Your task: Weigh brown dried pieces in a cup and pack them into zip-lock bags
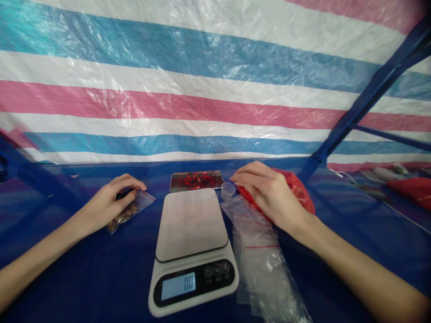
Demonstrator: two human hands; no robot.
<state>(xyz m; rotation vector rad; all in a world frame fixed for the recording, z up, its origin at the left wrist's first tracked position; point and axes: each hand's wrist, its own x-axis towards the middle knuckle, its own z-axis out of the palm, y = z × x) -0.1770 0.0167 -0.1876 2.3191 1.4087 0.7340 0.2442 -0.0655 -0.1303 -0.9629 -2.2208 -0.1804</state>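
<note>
Scale point(191, 224) mid-table reading 0.0; red-printed card point(196, 180) behind it; striped tarp point(202, 89) backdrop.

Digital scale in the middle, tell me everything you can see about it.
The digital scale is a white, plastic-looking slab with rounded corners, lying flat on the blue table cover. Its platform is bare. The dark front panel faces the person, its lit display reading 0.0, three round buttons beside it. It sits between the left hand and the right hand, touched by neither. Clear zip bags lie along its right edge; a red-printed card lies behind.
</note>
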